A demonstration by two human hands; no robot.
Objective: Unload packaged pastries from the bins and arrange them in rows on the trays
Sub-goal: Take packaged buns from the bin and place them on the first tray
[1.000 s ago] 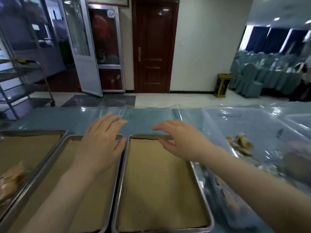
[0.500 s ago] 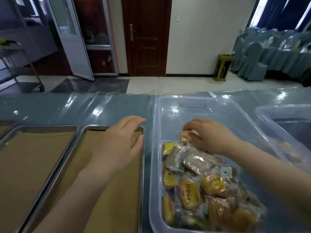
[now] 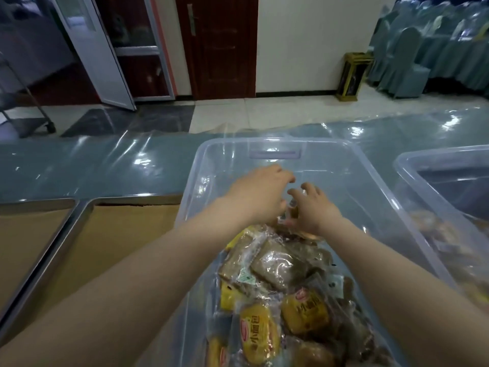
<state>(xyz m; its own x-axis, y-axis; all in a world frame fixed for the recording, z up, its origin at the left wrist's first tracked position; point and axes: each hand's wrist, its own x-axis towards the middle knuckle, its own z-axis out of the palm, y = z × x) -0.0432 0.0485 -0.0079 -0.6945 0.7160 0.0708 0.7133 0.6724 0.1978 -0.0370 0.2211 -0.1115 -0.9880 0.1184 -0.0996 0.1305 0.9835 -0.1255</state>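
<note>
- Left hand (image 3: 258, 197) and right hand (image 3: 313, 210) meet inside the clear bin (image 3: 275, 144); fingers curl around a small wrapped pastry (image 3: 292, 211) at the pile's 12 o'clock edge, though whose grip holds it I cannot tell.
- Packaged pastries (image 3: 280, 292) fill the bin's 6 o'clock half.
- The paper-lined tray (image 3: 119, 234) lies at 9 o'clock on the counter (image 3: 92, 165).
- Step, I judge: picking. Next: lift clear, carry leftward, start a row.

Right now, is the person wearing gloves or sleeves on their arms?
No. Both the left hand and the right hand are bare, with no gloves, rings or watch in view. The forearms are uncovered too; no sleeve shows anywhere in the picture.
</note>
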